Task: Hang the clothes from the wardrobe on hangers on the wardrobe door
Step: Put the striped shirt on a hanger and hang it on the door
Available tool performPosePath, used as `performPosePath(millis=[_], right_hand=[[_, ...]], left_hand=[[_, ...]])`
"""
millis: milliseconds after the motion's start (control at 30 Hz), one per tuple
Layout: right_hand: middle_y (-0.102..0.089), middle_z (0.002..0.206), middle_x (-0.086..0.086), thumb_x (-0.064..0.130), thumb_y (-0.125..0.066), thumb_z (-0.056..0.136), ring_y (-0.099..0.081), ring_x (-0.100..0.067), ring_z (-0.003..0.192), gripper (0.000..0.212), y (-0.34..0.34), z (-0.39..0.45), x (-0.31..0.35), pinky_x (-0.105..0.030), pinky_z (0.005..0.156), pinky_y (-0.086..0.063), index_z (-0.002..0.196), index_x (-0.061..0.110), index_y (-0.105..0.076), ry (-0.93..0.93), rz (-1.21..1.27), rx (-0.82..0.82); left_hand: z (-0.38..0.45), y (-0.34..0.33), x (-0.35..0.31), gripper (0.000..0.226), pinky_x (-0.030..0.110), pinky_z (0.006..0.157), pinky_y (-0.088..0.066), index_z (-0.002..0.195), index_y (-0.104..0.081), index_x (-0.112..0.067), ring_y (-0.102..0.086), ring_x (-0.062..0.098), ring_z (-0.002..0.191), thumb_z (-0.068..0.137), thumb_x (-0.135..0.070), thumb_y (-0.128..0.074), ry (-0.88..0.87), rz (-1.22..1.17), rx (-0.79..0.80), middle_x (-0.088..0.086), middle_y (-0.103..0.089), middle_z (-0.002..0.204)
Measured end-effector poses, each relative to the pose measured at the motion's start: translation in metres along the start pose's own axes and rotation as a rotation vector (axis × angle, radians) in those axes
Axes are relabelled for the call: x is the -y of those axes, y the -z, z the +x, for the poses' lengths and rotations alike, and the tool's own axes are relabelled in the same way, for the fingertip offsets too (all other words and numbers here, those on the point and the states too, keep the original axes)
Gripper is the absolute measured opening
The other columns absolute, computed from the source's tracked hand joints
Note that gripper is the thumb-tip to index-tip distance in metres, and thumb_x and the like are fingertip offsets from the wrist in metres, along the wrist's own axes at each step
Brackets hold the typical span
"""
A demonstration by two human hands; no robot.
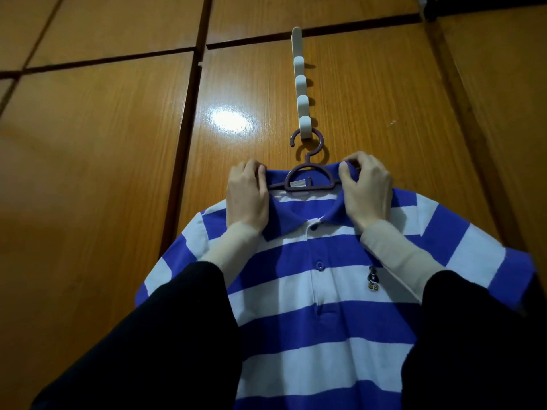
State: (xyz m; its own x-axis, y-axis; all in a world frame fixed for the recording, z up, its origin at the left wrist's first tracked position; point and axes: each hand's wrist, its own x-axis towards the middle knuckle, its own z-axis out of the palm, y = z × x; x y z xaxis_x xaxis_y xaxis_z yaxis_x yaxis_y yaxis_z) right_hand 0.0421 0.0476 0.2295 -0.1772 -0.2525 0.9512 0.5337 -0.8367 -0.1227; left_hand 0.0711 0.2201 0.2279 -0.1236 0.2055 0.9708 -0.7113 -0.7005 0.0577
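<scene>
A blue-and-white striped polo shirt (325,291) hangs on a purple hanger (307,173). The hanger's hook sits over the lowest peg of a white over-door hook rack (302,93) on the wooden wardrobe door (370,108). My left hand (247,196) grips the left side of the blue collar, fingers curled over its edge. The right side of the collar is pinched by my right hand (367,187) between thumb and fingertips. A small embroidered figure sits on the shirt's chest.
Other wooden wardrobe panels (88,158) lie to the left, split by dark gaps. The rack has several free pegs above the hanger. A lamp glare shines on the door left of the rack. A wooden door edge (473,143) runs down at the right.
</scene>
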Motion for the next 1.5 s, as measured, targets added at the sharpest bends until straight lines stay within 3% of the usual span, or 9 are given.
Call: performPosePath(millis=[133, 267, 400, 633, 867, 1000, 1100, 1233, 1500], right_hand=[[-0.038, 0.148, -0.005, 0.042, -0.019, 0.096, -0.033, -0.017, 0.136, 0.056, 0.003, -0.026, -0.011, -0.034, 0.114, -0.018, 0.146, 0.016, -0.025, 0.186, -0.115, 0.234], [0.0, 0.158, 0.006, 0.047, -0.007, 0.093, 0.004, -0.005, 0.143, 0.062, 0.001, -0.035, -0.021, -0.032, 0.114, 0.011, 0.148, 0.022, 0.005, 0.261, -0.344, 0.383], [0.013, 0.155, 0.01, 0.047, -0.005, 0.094, 0.018, -0.001, 0.138, 0.057, 0.002, -0.041, -0.023, -0.042, 0.113, 0.014, 0.143, 0.026, 0.015, 0.308, -0.463, 0.421], [0.015, 0.155, 0.008, 0.055, -0.001, 0.09, 0.016, -0.007, 0.142, 0.065, 0.009, -0.074, -0.023, -0.056, 0.11, 0.015, 0.147, 0.025, 0.006, 0.328, -0.593, 0.457], [0.028, 0.15, 0.008, 0.068, 0.005, 0.081, 0.022, -0.02, 0.142, 0.063, 0.024, -0.086, -0.014, -0.064, 0.108, 0.009, 0.14, 0.046, 0.017, 0.309, -0.595, 0.613], [0.034, 0.144, 0.014, 0.071, 0.016, 0.072, 0.026, -0.01, 0.138, 0.066, 0.045, -0.093, -0.009, -0.062, 0.109, 0.009, 0.133, 0.05, 0.023, 0.265, -0.514, 0.75], [0.027, 0.149, 0.014, 0.062, 0.005, 0.081, 0.016, -0.008, 0.142, 0.062, 0.066, -0.109, -0.007, -0.057, 0.111, 0.009, 0.139, 0.045, 0.017, 0.204, -0.491, 0.772], [0.003, 0.158, 0.002, 0.029, -0.04, 0.096, -0.006, -0.014, 0.146, 0.062, 0.095, -0.142, -0.011, -0.048, 0.117, -0.003, 0.148, 0.032, -0.007, 0.118, -0.486, 0.756], [-0.011, 0.155, -0.011, 0.013, -0.051, 0.09, -0.015, -0.027, 0.142, 0.058, 0.131, -0.193, -0.001, -0.042, 0.111, -0.032, 0.143, 0.022, -0.029, -0.086, -0.507, 0.672]], left_hand=[[-0.037, 0.0, 0.004, 0.048, 0.025, 0.11, -0.025, 0.143, -0.031, -0.011, -0.037, 0.019, 0.129, 0.099, -0.028, -0.029, -0.055, -0.051, 0.035, 0.01, -0.042, 0.141], [-0.052, -0.009, 0.013, 0.06, 0.027, 0.116, 0.007, 0.148, 0.002, -0.018, -0.001, 0.011, 0.146, 0.095, -0.04, -0.015, -0.055, 0.078, 0.21, 0.001, -0.003, 0.159], [-0.047, -0.009, 0.02, 0.062, 0.03, 0.115, 0.01, 0.148, 0.006, -0.016, 0.007, 0.01, 0.145, 0.093, -0.042, -0.01, -0.062, 0.198, 0.265, 0.0, 0.004, 0.158], [-0.072, -0.007, 0.016, 0.07, 0.034, 0.115, 0.012, 0.145, 0.016, -0.017, 0.023, 0.006, 0.138, 0.085, -0.051, 0.006, -0.052, 0.263, 0.32, 0.0, 0.016, 0.157], [-0.089, 0.011, 0.022, 0.075, 0.038, 0.114, 0.014, 0.141, 0.021, -0.023, 0.027, 0.008, 0.138, 0.08, -0.062, 0.004, -0.09, 0.285, 0.468, -0.008, 0.03, 0.148], [-0.112, 0.032, 0.024, 0.069, 0.042, 0.116, 0.009, 0.14, 0.022, -0.03, 0.024, 0.008, 0.139, 0.079, -0.06, 0.007, -0.09, 0.317, 0.56, -0.008, 0.03, 0.148], [-0.137, 0.053, 0.023, 0.068, 0.041, 0.114, 0.011, 0.142, 0.019, -0.031, 0.018, 0.011, 0.142, 0.08, -0.056, 0.009, -0.031, 0.356, 0.584, -0.003, 0.022, 0.154], [-0.173, 0.084, 0.028, 0.071, 0.042, 0.112, 0.013, 0.149, -0.005, -0.027, 0.001, 0.02, 0.146, 0.083, -0.052, 0.004, 0.042, 0.402, 0.591, 0.004, 0.0, 0.159], [-0.223, 0.132, 0.026, 0.059, 0.045, 0.108, -0.031, 0.147, -0.022, -0.024, -0.028, 0.032, 0.137, 0.093, -0.028, -0.047, 0.223, 0.49, 0.597, 0.015, -0.023, 0.152]])
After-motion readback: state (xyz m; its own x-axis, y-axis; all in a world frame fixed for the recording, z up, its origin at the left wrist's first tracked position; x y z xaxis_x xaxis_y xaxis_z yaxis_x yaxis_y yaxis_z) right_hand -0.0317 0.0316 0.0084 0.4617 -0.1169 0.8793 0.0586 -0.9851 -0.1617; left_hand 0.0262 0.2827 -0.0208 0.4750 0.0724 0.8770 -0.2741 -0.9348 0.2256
